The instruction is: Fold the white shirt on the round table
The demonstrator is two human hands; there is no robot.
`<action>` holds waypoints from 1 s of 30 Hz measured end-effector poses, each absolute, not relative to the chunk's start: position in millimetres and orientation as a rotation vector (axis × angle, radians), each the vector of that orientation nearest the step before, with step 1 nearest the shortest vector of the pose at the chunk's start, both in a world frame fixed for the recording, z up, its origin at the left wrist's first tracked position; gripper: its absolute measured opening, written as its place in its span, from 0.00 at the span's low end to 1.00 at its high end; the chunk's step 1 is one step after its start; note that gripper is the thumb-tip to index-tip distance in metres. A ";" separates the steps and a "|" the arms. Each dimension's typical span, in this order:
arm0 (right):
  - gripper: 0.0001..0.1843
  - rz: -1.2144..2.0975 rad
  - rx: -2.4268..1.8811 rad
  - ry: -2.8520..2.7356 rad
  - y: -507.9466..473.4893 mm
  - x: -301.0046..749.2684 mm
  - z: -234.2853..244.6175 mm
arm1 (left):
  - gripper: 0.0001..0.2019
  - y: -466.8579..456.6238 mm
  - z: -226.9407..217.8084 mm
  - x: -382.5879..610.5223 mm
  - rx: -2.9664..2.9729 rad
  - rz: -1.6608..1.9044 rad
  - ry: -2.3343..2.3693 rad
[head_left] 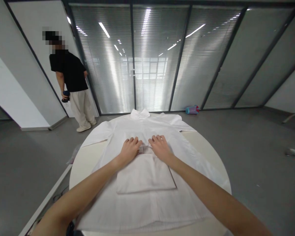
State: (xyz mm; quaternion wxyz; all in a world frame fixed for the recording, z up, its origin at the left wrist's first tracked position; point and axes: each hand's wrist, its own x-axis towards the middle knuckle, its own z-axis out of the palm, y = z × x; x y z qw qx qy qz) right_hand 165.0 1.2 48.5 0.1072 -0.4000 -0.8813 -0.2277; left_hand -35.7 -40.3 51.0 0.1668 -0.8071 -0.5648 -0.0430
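Note:
A white short-sleeved shirt [147, 127] lies spread flat on a round pale table [206, 147], collar at the far side. A smaller folded white cloth [145, 175] rests on top of the shirt, near its middle. My left hand [129, 149] lies at the far left corner of the folded cloth, fingers curled down onto the fabric. My right hand [160, 146] lies at the far right corner, fingers bent and pressing down likewise. A small bunch of fabric shows between the two hands. Whether the fingers pinch the cloth I cannot tell.
A person in a black top and light trousers [72, 85] stands at the back left, holding a dark object. Glass partition walls with blinds [157, 55] run behind the table. A blue-and-pink bottle [192, 109] lies on the grey floor by the glass.

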 end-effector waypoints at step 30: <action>0.19 -0.127 -1.010 -2.537 1.1 178.5 48.6 | 0.10 -39.9 52.0 -60.4 -2.639 -0.470 -1.612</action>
